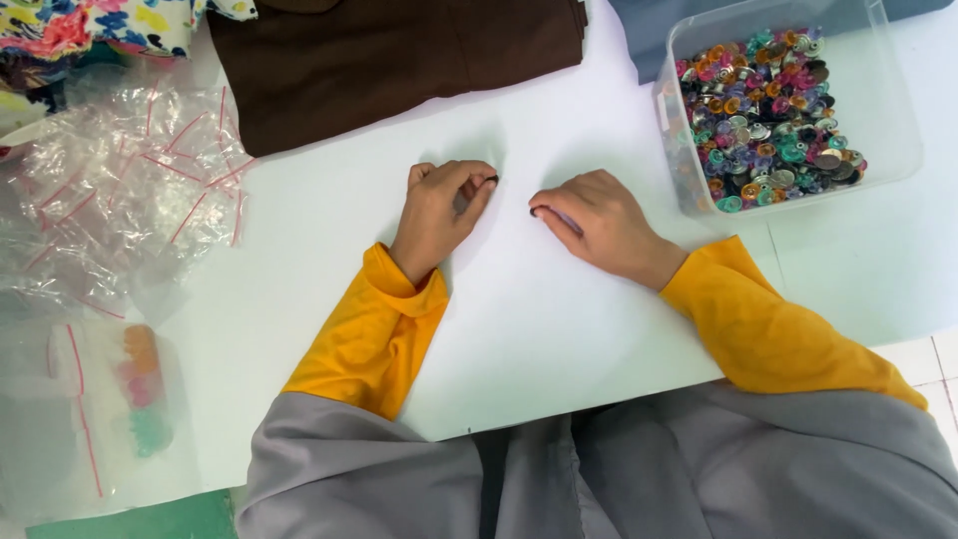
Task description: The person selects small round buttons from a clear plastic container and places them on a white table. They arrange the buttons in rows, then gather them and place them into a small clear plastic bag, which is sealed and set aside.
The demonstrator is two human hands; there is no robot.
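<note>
My left hand (439, 208) rests on the white table (559, 319), fingers curled, pinching a tiny dark piece (492, 180) at its fingertips. My right hand (599, 225) lies a little to the right, fingers closed, with a small dark bit (535, 211) at its fingertip; what it is stays too small to tell. The two hands are a short gap apart. Both arms wear yellow-orange sleeves under grey cloth.
A clear plastic tub (888, 150) full of many-coloured rolled paper coils stands at the upper right. Brown fabric (389, 60) lies at the top. A heap of small clear zip bags (120, 190) fills the left; one bag (140, 389) holds several coloured coils.
</note>
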